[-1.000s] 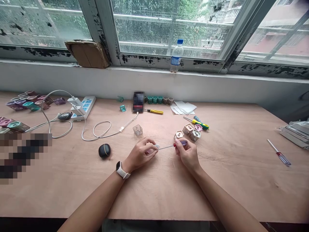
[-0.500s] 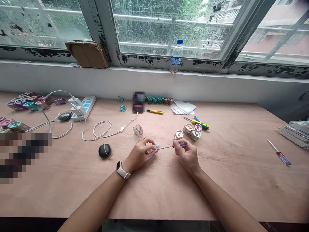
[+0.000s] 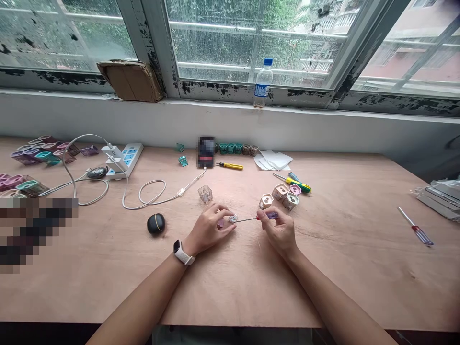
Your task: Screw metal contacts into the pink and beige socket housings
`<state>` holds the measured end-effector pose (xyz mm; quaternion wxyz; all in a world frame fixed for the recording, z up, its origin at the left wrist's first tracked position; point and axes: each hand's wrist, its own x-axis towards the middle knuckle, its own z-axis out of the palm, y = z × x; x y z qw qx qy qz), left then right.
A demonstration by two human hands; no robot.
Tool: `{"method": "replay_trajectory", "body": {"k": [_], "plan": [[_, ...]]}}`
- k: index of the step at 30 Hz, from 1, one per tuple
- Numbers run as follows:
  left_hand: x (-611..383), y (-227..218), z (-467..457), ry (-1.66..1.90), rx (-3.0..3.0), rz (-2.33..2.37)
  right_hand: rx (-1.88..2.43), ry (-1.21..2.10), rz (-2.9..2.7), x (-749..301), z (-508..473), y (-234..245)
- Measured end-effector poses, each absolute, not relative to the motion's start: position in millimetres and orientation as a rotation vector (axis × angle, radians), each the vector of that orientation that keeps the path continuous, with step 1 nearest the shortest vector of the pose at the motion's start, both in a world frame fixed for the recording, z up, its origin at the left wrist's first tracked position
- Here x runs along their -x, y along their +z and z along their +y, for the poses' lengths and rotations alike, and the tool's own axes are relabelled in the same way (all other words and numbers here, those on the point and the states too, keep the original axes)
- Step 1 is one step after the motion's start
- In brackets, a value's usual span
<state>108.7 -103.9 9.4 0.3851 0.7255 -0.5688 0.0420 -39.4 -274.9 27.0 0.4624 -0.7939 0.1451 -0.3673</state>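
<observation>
My left hand [image 3: 210, 224], with a watch on its wrist, has its thumb and fingers around a small clear plastic piece [image 3: 233, 218]. A bit of pink [image 3: 220, 223] shows between these fingers; the rest of it is hidden. In my right hand [image 3: 280, 231] is a screwdriver [image 3: 268, 215] with a purple and red handle, its thin shaft lying nearly level. The tip touches or almost touches the clear piece. Just beyond my right hand stand several hexagonal pots [image 3: 280, 191] in peach, pink and pale tones. A clear brownish cup [image 3: 205, 193] sits beyond my left hand.
A black earbud case [image 3: 155, 224] lies left of my left hand. Behind are a phone [image 3: 206, 152] on a white cable, a yellow screwdriver [image 3: 230, 166] and green pots [image 3: 231, 148]. Another screwdriver [image 3: 416, 227] lies far right. A power strip [image 3: 130, 158] stands back left.
The fingers of my left hand have parted slightly, so more of the pink bit shows. My right hand and the screwdriver have barely moved.
</observation>
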Motion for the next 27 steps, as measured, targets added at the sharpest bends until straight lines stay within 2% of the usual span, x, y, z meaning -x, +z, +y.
{"method": "replay_trajectory", "body": {"k": [9,27], "plan": [[-98.9,9.6,-111.0,0.235,-2.155,-1.330,1.957,-0.930,0.382,38.6,-274.1,26.8],[-100.9,5.0,-110.3,0.106,-1.885,-1.405,2.056,-0.976,0.360,39.6,-275.5,22.8]]}}
